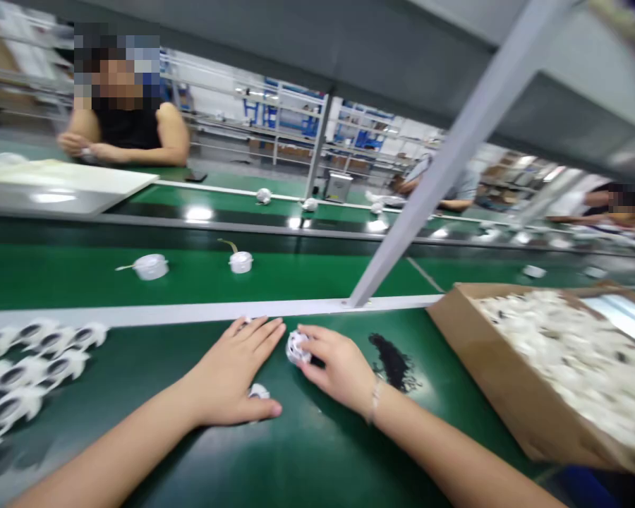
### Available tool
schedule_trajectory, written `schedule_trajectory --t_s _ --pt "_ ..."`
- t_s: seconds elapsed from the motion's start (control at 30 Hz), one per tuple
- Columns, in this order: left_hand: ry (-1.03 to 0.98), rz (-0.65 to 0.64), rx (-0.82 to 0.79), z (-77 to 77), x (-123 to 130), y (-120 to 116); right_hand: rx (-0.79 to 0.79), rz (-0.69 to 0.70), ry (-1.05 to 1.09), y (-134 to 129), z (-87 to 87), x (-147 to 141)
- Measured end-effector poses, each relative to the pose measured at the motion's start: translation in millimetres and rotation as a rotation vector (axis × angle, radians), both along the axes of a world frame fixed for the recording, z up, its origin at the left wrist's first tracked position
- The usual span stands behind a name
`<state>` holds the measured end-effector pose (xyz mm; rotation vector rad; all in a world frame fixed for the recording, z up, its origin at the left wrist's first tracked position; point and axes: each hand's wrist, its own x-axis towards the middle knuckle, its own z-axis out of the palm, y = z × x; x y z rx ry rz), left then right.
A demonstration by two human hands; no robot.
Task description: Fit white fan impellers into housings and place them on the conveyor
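Observation:
My left hand (233,374) lies flat with its fingers spread on the green work surface (307,458). A small white part (259,391) shows between its thumb and index side, partly covered by the hand. Just to the right, the fingers of my right hand (339,363) are closed round a round white part (298,347) with dark openings. A pile of small black pieces (394,363) lies on the surface to the right of my right hand.
Rows of white parts (18,374) stand at the left. A cardboard box (497,374) full of white parts is at the right. Beyond the white rail (190,312), round white pieces (151,267) rest on a green belt. A slanted post (455,155) rises ahead; people sit across.

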<state>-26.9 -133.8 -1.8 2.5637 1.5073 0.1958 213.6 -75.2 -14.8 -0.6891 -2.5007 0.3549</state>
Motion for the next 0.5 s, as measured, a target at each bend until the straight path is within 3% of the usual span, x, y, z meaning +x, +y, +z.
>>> schedule_trajectory --t_s 0.13,0.23,0.37,0.43,0.5 --pt "0.05 -0.015 0.123 -12.7 -5.9 3.8 0.089 -0.278 -0.015 42.8 23.9 7.2" --pt "0.035 -0.024 0.236 -21.8 -8.4 8.0 0.202 -0.465 0.012 50.5 57.3 40.9" --pt "0.028 -0.01 0.257 -24.5 -11.7 9.4 0.417 -0.817 0.008 54.3 100.0 144.3" --pt "0.041 -0.045 0.228 -23.5 -13.7 10.1 0.379 -1.166 -0.117 68.8 114.0 213.4" --pt "0.044 -0.039 0.219 -22.1 -14.6 11.0 0.293 -1.343 -0.16 88.0 120.9 278.9"
